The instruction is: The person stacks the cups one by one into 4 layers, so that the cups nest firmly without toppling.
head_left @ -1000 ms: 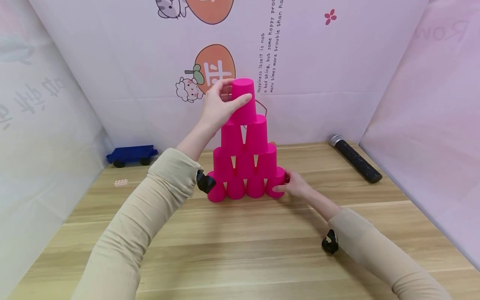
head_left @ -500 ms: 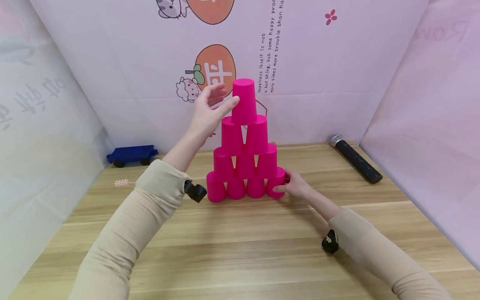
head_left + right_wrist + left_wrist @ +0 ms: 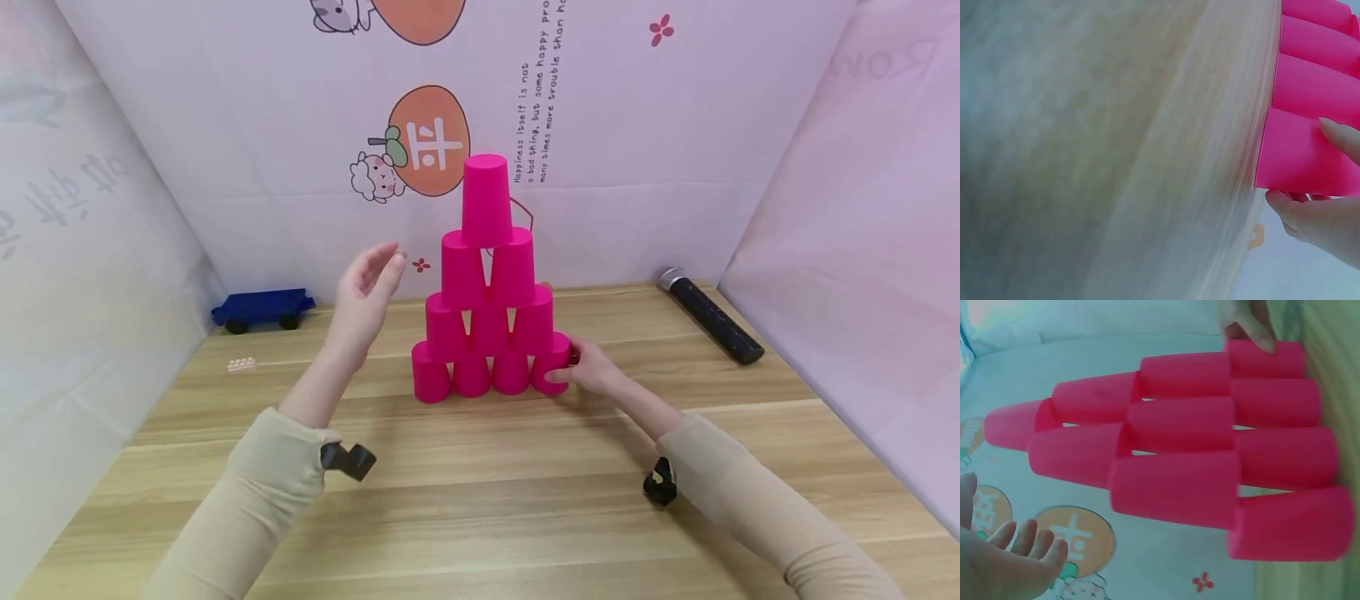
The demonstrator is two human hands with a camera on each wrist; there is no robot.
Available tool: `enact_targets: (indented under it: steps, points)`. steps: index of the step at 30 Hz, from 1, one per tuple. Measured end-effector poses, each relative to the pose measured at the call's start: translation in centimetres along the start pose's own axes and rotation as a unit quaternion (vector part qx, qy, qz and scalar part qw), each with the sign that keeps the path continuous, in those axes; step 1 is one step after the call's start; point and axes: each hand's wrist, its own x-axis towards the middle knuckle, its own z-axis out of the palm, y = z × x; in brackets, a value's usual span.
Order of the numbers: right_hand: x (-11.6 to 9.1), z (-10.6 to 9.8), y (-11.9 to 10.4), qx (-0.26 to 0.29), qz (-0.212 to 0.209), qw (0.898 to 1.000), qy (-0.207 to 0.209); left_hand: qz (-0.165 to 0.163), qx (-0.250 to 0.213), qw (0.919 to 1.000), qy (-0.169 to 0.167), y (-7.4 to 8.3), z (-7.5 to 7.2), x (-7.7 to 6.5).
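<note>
Bright pink cups, all upside down, form a four-level pyramid on the wooden table, with a single top cup (image 3: pixel 487 200) at its peak. My left hand (image 3: pixel 365 302) is in the air left of the pyramid, fingers relaxed and holding nothing; the left wrist view shows its spread fingers (image 3: pixel 1041 540) apart from the cups. At the bottom right corner, my right hand (image 3: pixel 596 369) holds the end cup (image 3: pixel 551 364) of the lowest row. In the right wrist view its thumb (image 3: pixel 1341 137) lies on that cup's near side, with the other fingers at the far side.
A blue toy wagon (image 3: pixel 262 310) stands at the back left, with a small pink-and-white dotted piece (image 3: pixel 242 365) in front of it. A black microphone (image 3: pixel 711 317) lies at the back right. Printed white cloth walls (image 3: pixel 615 150) enclose the table (image 3: pixel 480 500).
My left hand has let go of the top cup and moved down and left, away from the pyramid. The top cup stays in place, and my right hand has not moved.
</note>
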Motion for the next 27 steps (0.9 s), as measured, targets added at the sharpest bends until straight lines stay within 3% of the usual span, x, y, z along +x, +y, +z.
enact_targets:
  steps: [6, 12, 19, 23, 27]
  points:
    - [0.1, -0.3, 0.2, -0.004, -0.006, 1.000, -0.002, -0.063, 0.000, 0.9980, -0.005, -3.6, -1.1, -2.1]
    - [0.1, -0.6, 0.3, -0.012, -0.009, 1.000, -0.003, -0.132, 0.024, 0.9908, -0.018, -7.0, -2.1, -3.8]
    - [-0.2, -1.0, 0.8, -0.033, -0.016, 0.999, -0.013, -0.157, 0.057, 0.9859, -0.015, -9.4, -3.1, -5.1]
    - [-0.6, -1.8, 0.9, -0.037, -0.030, 0.999, -0.024, -0.163, 0.108, 0.9804, -0.027, -10.3, -4.2, -5.7]
    - [-1.5, -2.9, 0.8, -0.080, -0.039, 0.996, -0.023, -0.150, 0.187, 0.9691, -0.058, -10.8, -5.8, -6.3]
